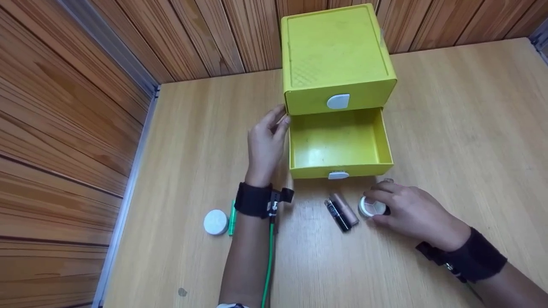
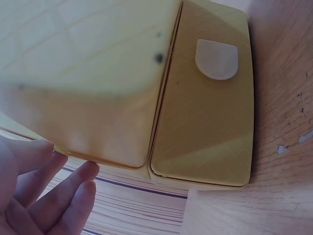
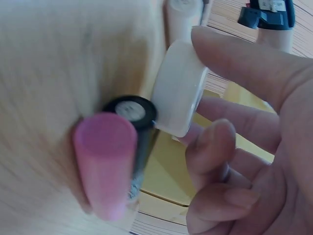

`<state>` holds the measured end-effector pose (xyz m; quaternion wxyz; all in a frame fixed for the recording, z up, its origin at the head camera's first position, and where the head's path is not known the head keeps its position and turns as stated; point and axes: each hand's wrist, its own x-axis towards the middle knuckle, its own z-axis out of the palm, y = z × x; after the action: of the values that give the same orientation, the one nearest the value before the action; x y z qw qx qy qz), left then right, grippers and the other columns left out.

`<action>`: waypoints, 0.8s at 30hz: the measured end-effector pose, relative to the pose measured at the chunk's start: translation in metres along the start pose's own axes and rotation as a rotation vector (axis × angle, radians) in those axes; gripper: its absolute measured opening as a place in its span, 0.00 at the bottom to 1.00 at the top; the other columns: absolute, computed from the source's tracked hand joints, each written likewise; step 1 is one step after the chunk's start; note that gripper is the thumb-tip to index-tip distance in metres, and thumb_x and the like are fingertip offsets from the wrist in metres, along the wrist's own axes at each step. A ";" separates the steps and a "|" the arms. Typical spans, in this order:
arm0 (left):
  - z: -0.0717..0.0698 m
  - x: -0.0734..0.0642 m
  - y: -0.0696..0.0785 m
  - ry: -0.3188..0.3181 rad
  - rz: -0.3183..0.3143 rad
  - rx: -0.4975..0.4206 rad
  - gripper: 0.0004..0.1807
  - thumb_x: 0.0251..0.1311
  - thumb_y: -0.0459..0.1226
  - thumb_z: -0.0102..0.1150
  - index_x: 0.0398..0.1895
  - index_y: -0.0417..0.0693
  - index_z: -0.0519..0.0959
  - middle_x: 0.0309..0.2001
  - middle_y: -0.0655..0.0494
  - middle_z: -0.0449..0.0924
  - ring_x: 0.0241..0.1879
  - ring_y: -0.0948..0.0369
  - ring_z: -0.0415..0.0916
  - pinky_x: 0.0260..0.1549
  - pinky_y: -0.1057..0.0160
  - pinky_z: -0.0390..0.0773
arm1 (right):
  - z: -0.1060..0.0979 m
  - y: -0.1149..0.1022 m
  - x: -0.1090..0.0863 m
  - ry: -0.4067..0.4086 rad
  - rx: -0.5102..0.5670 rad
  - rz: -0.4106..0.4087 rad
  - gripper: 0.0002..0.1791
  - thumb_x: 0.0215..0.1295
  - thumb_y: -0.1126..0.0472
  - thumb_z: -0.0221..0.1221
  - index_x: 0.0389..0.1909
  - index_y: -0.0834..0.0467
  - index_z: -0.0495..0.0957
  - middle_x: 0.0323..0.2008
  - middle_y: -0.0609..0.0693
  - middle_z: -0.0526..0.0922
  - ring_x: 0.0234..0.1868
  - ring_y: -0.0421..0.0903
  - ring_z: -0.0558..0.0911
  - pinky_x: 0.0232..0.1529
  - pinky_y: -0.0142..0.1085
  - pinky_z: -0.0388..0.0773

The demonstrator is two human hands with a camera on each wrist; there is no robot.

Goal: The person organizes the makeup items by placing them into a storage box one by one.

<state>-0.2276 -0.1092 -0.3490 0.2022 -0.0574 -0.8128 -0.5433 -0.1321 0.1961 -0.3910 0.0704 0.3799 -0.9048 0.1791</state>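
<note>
My right hand (image 1: 404, 209) pinches a small round white jar (image 1: 371, 208) between thumb and fingers, close over the table. In the right wrist view the white jar (image 3: 178, 90) is on edge, its side facing the camera. Beside it lie a black-capped tube (image 1: 337, 215) and a pinkish tube (image 1: 345, 208), side by side; the right wrist view shows the pink tube (image 3: 105, 166) up close. My left hand (image 1: 266, 139) touches the left side of a yellow drawer unit (image 1: 338, 51) with its fingertips. The unit's lower drawer (image 1: 341, 171) is pulled out, with nothing seen inside.
Left of my left forearm, a white round-lidded jar (image 1: 215, 222) and a green stick (image 1: 232, 218) lie on the wooden table (image 1: 180, 171). A green cable (image 1: 269, 265) runs along that forearm. Wood-panelled walls (image 1: 239, 34) stand behind and to the left.
</note>
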 end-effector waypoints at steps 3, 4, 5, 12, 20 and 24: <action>0.000 0.000 0.000 0.001 0.002 -0.005 0.19 0.65 0.35 0.60 0.59 0.40 0.77 0.56 0.47 0.78 0.51 0.62 0.79 0.45 0.73 0.77 | -0.006 -0.001 0.001 0.035 -0.015 -0.010 0.26 0.41 0.57 0.77 0.44 0.60 0.83 0.44 0.55 0.82 0.33 0.51 0.84 0.25 0.41 0.80; 0.000 0.000 0.000 0.002 0.005 -0.004 0.19 0.65 0.34 0.60 0.59 0.39 0.77 0.56 0.47 0.78 0.51 0.62 0.79 0.45 0.73 0.77 | -0.008 -0.002 0.002 0.050 -0.020 -0.017 0.26 0.41 0.57 0.77 0.44 0.60 0.83 0.44 0.56 0.82 0.32 0.50 0.84 0.24 0.40 0.80; 0.000 0.000 0.000 0.002 0.010 -0.004 0.19 0.65 0.34 0.60 0.59 0.39 0.77 0.56 0.47 0.79 0.51 0.61 0.79 0.45 0.73 0.77 | -0.010 -0.002 0.002 0.064 -0.023 -0.024 0.25 0.42 0.56 0.76 0.44 0.60 0.83 0.44 0.55 0.82 0.31 0.49 0.84 0.24 0.40 0.80; 0.000 0.000 -0.001 0.002 0.023 -0.001 0.19 0.65 0.34 0.60 0.58 0.39 0.77 0.56 0.47 0.78 0.52 0.61 0.79 0.46 0.73 0.77 | -0.024 -0.007 0.007 0.126 -0.017 -0.051 0.27 0.46 0.53 0.75 0.47 0.60 0.82 0.44 0.53 0.83 0.22 0.37 0.76 0.19 0.32 0.75; 0.000 -0.001 -0.002 0.004 0.024 0.008 0.19 0.66 0.35 0.59 0.58 0.39 0.77 0.56 0.47 0.78 0.52 0.60 0.79 0.46 0.73 0.76 | -0.039 -0.009 0.009 0.143 -0.023 -0.049 0.27 0.46 0.51 0.75 0.47 0.59 0.82 0.42 0.51 0.82 0.26 0.40 0.80 0.22 0.34 0.79; 0.000 0.000 -0.001 0.005 0.019 0.013 0.18 0.66 0.34 0.60 0.58 0.39 0.77 0.56 0.47 0.78 0.51 0.61 0.79 0.46 0.73 0.77 | -0.045 -0.014 0.011 0.162 -0.007 -0.060 0.26 0.47 0.50 0.75 0.46 0.58 0.82 0.43 0.50 0.83 0.26 0.39 0.80 0.23 0.33 0.79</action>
<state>-0.2278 -0.1101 -0.3502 0.2097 -0.0624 -0.8152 -0.5363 -0.1305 0.1967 -0.3429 0.1501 0.3909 -0.8850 0.2038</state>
